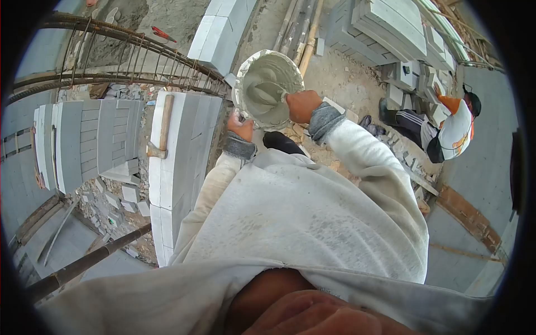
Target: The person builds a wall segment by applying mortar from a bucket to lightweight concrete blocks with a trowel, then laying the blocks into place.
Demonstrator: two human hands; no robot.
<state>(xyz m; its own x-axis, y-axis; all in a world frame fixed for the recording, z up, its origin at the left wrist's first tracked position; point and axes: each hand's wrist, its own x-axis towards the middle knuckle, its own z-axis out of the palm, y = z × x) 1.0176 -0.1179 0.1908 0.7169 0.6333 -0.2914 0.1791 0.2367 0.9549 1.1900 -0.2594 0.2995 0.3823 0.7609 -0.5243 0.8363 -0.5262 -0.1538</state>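
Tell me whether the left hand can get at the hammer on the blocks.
Probably yes, once freed: the left hand grips the mortar bucket at its rim, while the hammer lies uncovered atop the block wall on that same side, with nothing in between.

The bucket [239,84] is showing white, its mortar [267,82] pale grey — the sweatshirt [301,212] is looking off-white with 2 darker grey cuffs [324,120].

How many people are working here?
2. One wears the camera, left hand and right hand at the bucket; a co-worker is at far right. Others may be hidden.
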